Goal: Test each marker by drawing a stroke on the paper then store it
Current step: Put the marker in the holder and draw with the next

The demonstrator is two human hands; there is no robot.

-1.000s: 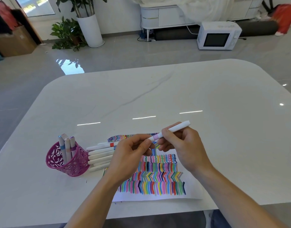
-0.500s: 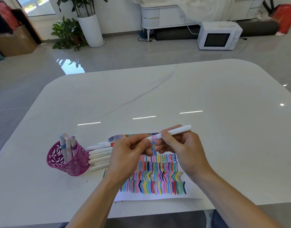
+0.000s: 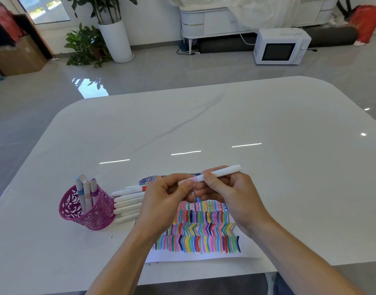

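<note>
Above the paper (image 3: 204,255), the marker (image 3: 221,173) has dipped nearer level. The right hand (image 3: 231,194) grips its barrel and the left hand (image 3: 163,199) pinches its banded end, probably capping or uncapping it.

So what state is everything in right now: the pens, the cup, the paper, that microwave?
Marker in hand: off the table, pinched by left hand and right hand; tip end hidden.
Pink cup: upright, holding three markers.
Loose markers: lying side by side next to the cup.
Paper: flat, covered in coloured strokes.
Microwave: door shut.
</note>
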